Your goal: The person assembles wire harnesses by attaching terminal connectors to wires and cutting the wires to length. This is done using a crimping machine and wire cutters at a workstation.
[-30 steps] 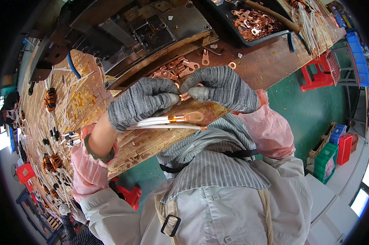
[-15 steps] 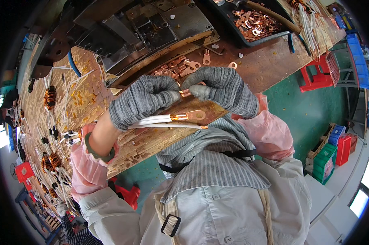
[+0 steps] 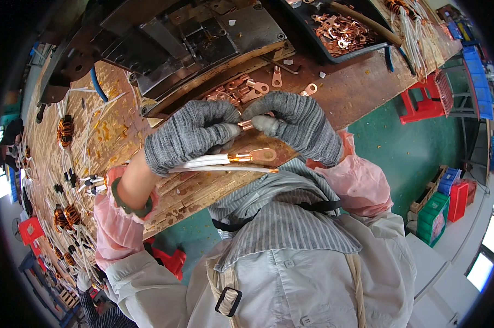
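Observation:
My left hand (image 3: 195,134), in a grey knitted glove with bare fingertips, is closed around white wires (image 3: 203,161). Below its fingers one of them ends in a flattened copper cable lug (image 3: 265,155), and a thinner one shows a bare copper tip (image 3: 273,170). Opposite, my gloved right hand (image 3: 296,123) pinches another copper cable lug (image 3: 247,125) between thumb and fingers. The barrel of that lug sits at the left fingertips; whether a wire end is inside it I cannot tell. Just beyond the hands lie loose copper lugs (image 3: 238,87) on the workbench (image 3: 345,90).
A metal press with a die block (image 3: 203,41) stands at the far side. Right of it, a black tray (image 3: 339,57) holds many copper lugs. Wound copper coils with white leads (image 3: 65,131) lie on the left. A red stool (image 3: 421,101) stands beyond the bench's right edge.
Both hands stay together with the lug between them. My right hand has dipped slightly toward me and left, showing more of a loose lug behind it.

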`<state>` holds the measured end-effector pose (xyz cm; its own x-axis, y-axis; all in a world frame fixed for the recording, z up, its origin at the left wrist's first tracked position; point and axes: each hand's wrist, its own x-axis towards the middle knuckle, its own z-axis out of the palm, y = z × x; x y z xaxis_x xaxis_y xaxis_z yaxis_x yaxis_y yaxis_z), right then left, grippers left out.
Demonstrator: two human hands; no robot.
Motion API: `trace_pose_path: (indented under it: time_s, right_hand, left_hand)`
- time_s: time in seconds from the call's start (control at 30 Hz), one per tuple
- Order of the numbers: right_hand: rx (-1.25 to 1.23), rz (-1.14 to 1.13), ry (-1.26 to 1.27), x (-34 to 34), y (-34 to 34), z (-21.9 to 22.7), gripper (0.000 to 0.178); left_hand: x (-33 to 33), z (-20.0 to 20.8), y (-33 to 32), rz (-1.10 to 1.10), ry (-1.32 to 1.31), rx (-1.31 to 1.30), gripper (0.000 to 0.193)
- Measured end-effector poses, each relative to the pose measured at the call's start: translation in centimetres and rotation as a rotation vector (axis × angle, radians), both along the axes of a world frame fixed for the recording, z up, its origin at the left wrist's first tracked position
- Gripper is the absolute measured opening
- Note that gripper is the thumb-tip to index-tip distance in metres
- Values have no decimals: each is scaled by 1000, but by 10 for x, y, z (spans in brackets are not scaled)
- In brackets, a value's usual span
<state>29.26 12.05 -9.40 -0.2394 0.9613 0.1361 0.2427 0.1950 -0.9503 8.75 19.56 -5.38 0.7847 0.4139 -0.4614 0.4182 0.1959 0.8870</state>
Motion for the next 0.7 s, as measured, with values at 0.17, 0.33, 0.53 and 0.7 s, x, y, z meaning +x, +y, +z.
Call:
trace_pose_path:
  time_s: [0.17,0.33,0.53,0.7]
  right_hand:
    - [-123,35,46,-2,-1,-5,17]
    - [-335,65,211,-3,-4,-2,18]
    - [-280,64,256,-5,0,-16,21]
    - [-302,70,277,-1,0,-21,23]
  left_hand:
    - [-8,-7,-1,-26,-51,90,14]
    - [-15,2,-8,37,-37,188,16]
    - [-17,17,-25,119,182,728,33]
    - [-68,46,-34,5,255,1148,39]
